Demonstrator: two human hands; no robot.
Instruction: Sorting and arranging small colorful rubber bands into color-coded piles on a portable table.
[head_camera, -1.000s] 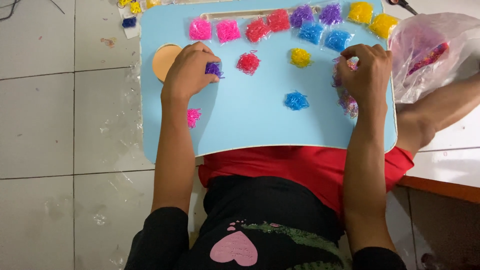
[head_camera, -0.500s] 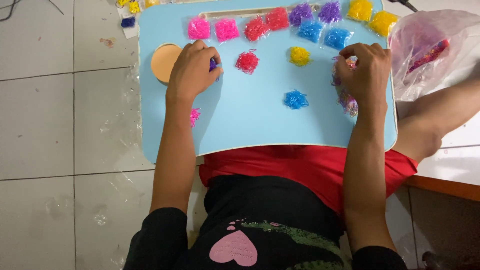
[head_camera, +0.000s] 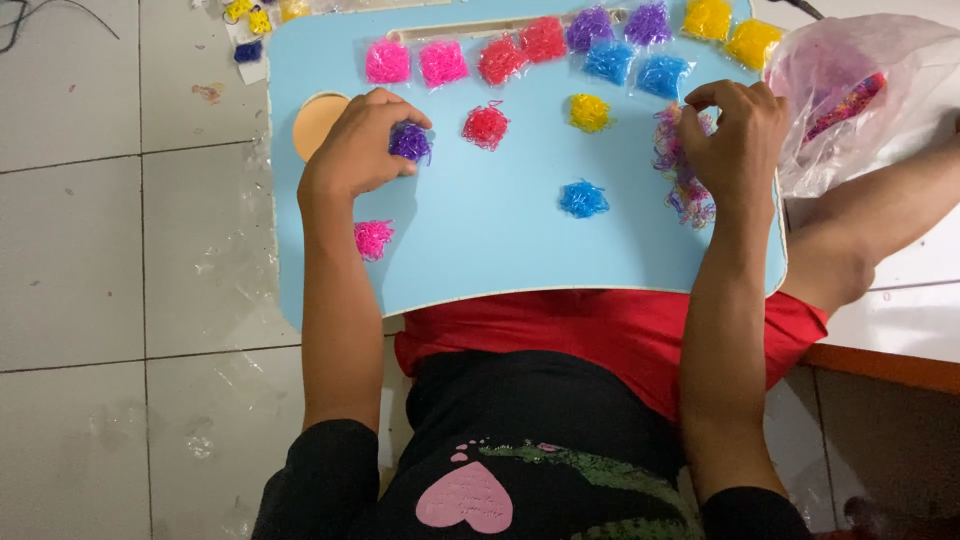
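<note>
A light blue lap tray (head_camera: 500, 250) rests over my lap. My left hand (head_camera: 358, 148) lies on its left part, fingers curled around a purple clump of tiny rubber bands (head_camera: 410, 142). My right hand (head_camera: 735, 135) sits at the tray's right side, fingertips pinching in a mixed-colour pile of bands (head_camera: 680, 175). Loose clumps lie between my hands: red (head_camera: 486, 125), yellow (head_camera: 589, 112), blue (head_camera: 583, 198), and pink (head_camera: 372, 238) near my left forearm.
Small clear packets of sorted bands line the tray's far edge: pink (head_camera: 415, 62), red (head_camera: 522, 50), purple (head_camera: 620, 25), blue (head_camera: 635, 68), yellow (head_camera: 730, 30). A round orange recess (head_camera: 315, 125) sits at the left. A clear plastic bag (head_camera: 860, 90) lies to the right; tiled floor to the left.
My left hand has drawn back a little, so more of the purple clump shows at its fingertips. My right hand stays in the mixed pile.
</note>
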